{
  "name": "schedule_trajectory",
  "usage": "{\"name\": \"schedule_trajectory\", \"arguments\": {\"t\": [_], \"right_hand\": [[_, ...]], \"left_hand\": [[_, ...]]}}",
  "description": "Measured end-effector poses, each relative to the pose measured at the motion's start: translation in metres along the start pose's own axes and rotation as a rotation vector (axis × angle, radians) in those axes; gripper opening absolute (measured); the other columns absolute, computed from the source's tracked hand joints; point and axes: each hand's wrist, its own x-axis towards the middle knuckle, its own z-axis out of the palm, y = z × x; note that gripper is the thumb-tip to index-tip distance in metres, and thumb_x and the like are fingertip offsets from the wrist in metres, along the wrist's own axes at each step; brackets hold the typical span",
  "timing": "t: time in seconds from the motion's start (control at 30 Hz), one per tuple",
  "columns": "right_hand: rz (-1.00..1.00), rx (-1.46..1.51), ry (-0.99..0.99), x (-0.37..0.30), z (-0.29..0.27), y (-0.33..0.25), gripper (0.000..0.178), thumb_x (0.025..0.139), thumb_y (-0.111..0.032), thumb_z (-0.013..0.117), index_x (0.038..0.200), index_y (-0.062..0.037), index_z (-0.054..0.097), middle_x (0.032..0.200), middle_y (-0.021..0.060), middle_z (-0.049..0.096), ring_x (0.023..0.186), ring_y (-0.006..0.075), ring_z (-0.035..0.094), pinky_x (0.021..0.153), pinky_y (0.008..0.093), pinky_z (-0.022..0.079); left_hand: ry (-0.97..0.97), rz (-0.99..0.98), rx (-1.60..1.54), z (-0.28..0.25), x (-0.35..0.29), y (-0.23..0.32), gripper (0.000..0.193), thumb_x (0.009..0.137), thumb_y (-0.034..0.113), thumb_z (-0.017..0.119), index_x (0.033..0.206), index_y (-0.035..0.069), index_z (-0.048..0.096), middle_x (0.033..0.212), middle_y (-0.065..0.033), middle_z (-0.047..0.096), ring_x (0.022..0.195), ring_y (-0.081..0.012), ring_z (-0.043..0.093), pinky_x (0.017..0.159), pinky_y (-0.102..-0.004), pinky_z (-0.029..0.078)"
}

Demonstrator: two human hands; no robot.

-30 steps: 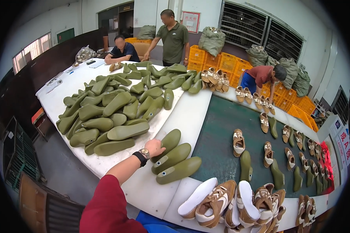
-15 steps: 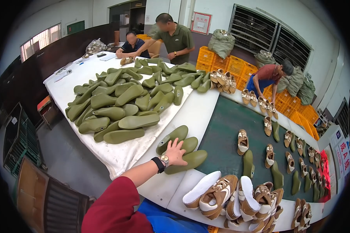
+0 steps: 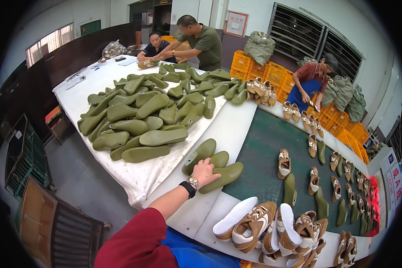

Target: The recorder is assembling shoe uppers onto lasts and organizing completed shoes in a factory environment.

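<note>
My left hand (image 3: 204,173) reaches in from the lower edge, a watch and a black band on its wrist. Its fingers curl over the near end of a green shoe last (image 3: 230,175), with the thumb along its side. Two more lasts lie close beside it: one green last (image 3: 203,154) behind the hand, and a smaller-looking one (image 3: 219,158), partly hidden by the fingers and the held last. All three are on the white table ledge (image 3: 183,214) by the dark green conveyor belt (image 3: 259,174). My right hand is out of view.
A big heap of green lasts (image 3: 138,107) covers a white-clothed table (image 3: 69,100) at left. Brown-and-white sneakers (image 3: 254,223) crowd the near ledge. Shoes and lasts stand in rows on the belt. Three people work at the far side, near orange crates (image 3: 257,69).
My left hand's spread fingers have closed on the nearest last, which has shifted right and rolled. Across the belt, a co-worker has straightened up with a shoe in hand.
</note>
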Motion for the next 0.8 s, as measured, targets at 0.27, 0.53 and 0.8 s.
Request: {"name": "schedule_trajectory", "arguments": {"t": [0.27, 0.53, 0.8], "right_hand": [[0.000, -0.003, 0.010, 0.002, 0.005, 0.003, 0.038, 0.082, -0.030, 0.058, 0.103, 0.0019, 0.056, 0.089, 0.0247, 0.061, 0.083, 0.0402, 0.059, 0.069, 0.0469, 0.047], [0.003, -0.010, 0.028, 0.006, 0.005, 0.008, 0.038, 0.083, -0.030, 0.057, 0.103, 0.0019, 0.057, 0.088, 0.0247, 0.062, 0.083, 0.0403, 0.059, 0.069, 0.0470, 0.047], [0.005, -0.020, 0.051, 0.011, 0.004, 0.011, 0.037, 0.083, -0.030, 0.057, 0.102, 0.0018, 0.057, 0.087, 0.0247, 0.062, 0.082, 0.0404, 0.059, 0.068, 0.0472, 0.047]], "left_hand": [[0.128, 0.071, 0.030, 0.006, -0.006, 0.003, 0.044, 0.068, 0.043, 0.071, 0.084, 0.002, 0.067, 0.121, -0.0147, 0.051, 0.105, -0.0301, 0.049, 0.084, -0.0418, 0.045], [0.132, 0.066, 0.019, 0.007, -0.007, 0.004, 0.043, 0.067, 0.043, 0.071, 0.083, 0.003, 0.067, 0.120, -0.0142, 0.051, 0.106, -0.0304, 0.049, 0.084, -0.0417, 0.044], [0.181, 0.093, 0.028, 0.010, -0.008, 0.003, 0.041, 0.067, 0.041, 0.072, 0.081, 0.004, 0.066, 0.118, -0.0136, 0.051, 0.104, -0.0307, 0.049, 0.083, -0.0416, 0.045]]}}
